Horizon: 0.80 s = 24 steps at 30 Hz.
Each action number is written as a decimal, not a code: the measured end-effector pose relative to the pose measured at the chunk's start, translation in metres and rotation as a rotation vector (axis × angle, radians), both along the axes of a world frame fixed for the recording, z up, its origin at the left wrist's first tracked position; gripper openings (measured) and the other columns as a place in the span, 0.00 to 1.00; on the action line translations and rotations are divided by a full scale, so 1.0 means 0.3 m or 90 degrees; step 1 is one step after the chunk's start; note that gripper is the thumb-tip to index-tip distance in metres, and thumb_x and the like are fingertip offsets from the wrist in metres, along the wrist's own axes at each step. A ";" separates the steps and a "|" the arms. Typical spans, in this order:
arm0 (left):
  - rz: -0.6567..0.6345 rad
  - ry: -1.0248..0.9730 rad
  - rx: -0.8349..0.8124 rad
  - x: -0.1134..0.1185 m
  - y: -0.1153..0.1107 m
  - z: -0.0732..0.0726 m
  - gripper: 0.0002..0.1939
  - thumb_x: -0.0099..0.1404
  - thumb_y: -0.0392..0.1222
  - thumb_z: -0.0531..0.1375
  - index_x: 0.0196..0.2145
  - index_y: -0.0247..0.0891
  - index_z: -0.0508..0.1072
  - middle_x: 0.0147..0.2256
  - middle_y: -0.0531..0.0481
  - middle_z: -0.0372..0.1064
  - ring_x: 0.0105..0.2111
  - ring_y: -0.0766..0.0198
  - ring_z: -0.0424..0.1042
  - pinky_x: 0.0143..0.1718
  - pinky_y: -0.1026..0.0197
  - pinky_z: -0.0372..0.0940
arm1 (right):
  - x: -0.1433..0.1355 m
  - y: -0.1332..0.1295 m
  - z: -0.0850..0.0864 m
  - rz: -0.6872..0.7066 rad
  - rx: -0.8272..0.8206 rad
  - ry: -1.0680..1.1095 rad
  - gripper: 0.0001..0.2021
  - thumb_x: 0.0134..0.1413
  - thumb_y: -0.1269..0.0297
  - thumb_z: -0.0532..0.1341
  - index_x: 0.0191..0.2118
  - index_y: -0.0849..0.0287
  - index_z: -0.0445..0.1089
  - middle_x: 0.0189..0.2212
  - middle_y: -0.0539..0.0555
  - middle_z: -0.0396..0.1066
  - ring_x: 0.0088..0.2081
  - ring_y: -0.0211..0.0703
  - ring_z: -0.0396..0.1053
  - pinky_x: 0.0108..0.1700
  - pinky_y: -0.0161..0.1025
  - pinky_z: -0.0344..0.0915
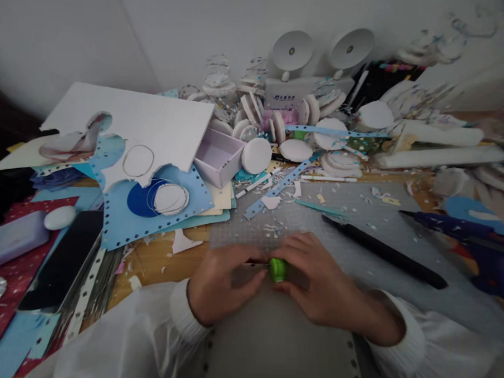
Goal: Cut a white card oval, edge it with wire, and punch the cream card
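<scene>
My right hand [312, 278] pinches a small bright green rounded object [277, 270], ribbed or banded, between thumb and fingers. Its exact kind cannot be made out. From the other side, my left hand [226, 282] comes up close to it with thumb and fingers drawn together. A thin dark line shows at those fingertips, too blurred to name. Below both hands lies a grey-looking sheet [279, 344] with small dark flower shapes along its sides. Beneath and beyond it is a grey cutting mat [245, 231] sprinkled with paper scraps.
Right of my hands lie a black pen-like tool [388, 252] and a blue glue gun [484, 246]. White foam discs [256, 155] crowd the back beside a lilac box [219, 157]. Cut card [140, 118], patterned paper [123, 217] and a black phone [63, 264] lie at left.
</scene>
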<state>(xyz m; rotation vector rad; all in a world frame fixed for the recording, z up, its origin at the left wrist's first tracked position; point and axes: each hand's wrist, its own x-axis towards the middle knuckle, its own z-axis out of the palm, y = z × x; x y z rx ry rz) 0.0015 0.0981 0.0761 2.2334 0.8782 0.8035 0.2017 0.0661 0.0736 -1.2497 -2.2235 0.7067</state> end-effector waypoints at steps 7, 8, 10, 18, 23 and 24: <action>0.018 0.156 0.317 0.007 0.006 0.036 0.22 0.55 0.57 0.62 0.39 0.36 0.71 0.38 0.46 0.75 0.40 0.54 0.70 0.47 0.48 0.57 | -0.021 -0.003 -0.003 0.000 0.051 -0.073 0.08 0.46 0.73 0.62 0.36 0.62 0.66 0.32 0.55 0.65 0.38 0.49 0.58 0.39 0.46 0.52; 0.020 0.182 0.332 0.010 0.003 0.031 0.23 0.56 0.58 0.61 0.39 0.36 0.72 0.37 0.46 0.75 0.40 0.54 0.70 0.48 0.48 0.55 | -0.026 -0.005 -0.005 0.004 0.058 -0.084 0.07 0.46 0.72 0.62 0.35 0.62 0.66 0.32 0.55 0.65 0.38 0.49 0.58 0.39 0.46 0.52; 0.015 0.216 0.348 0.015 -0.004 0.017 0.22 0.57 0.60 0.60 0.36 0.35 0.72 0.34 0.48 0.75 0.38 0.55 0.70 0.50 0.47 0.54 | -0.034 -0.009 -0.009 0.013 0.076 -0.101 0.06 0.46 0.70 0.63 0.33 0.62 0.65 0.31 0.54 0.65 0.37 0.48 0.57 0.39 0.46 0.51; -0.016 0.232 0.280 0.020 -0.017 -0.001 0.19 0.59 0.56 0.59 0.33 0.34 0.71 0.31 0.47 0.74 0.35 0.56 0.68 0.46 0.46 0.53 | -0.043 -0.017 -0.013 0.026 0.116 -0.127 0.04 0.46 0.71 0.59 0.32 0.61 0.64 0.30 0.54 0.63 0.35 0.47 0.56 0.38 0.46 0.50; -0.025 0.197 0.257 0.022 -0.020 -0.004 0.16 0.58 0.52 0.60 0.33 0.34 0.71 0.31 0.46 0.73 0.35 0.55 0.68 0.47 0.44 0.53 | -0.043 -0.021 -0.013 0.024 0.139 -0.136 0.06 0.44 0.72 0.57 0.32 0.60 0.64 0.29 0.54 0.63 0.35 0.47 0.57 0.40 0.48 0.50; -0.027 0.191 0.255 0.021 -0.020 -0.005 0.15 0.58 0.51 0.60 0.33 0.34 0.71 0.31 0.47 0.73 0.35 0.55 0.68 0.47 0.44 0.53 | -0.044 -0.020 -0.014 0.023 0.142 -0.134 0.06 0.44 0.72 0.57 0.32 0.60 0.64 0.29 0.53 0.63 0.35 0.47 0.57 0.41 0.49 0.50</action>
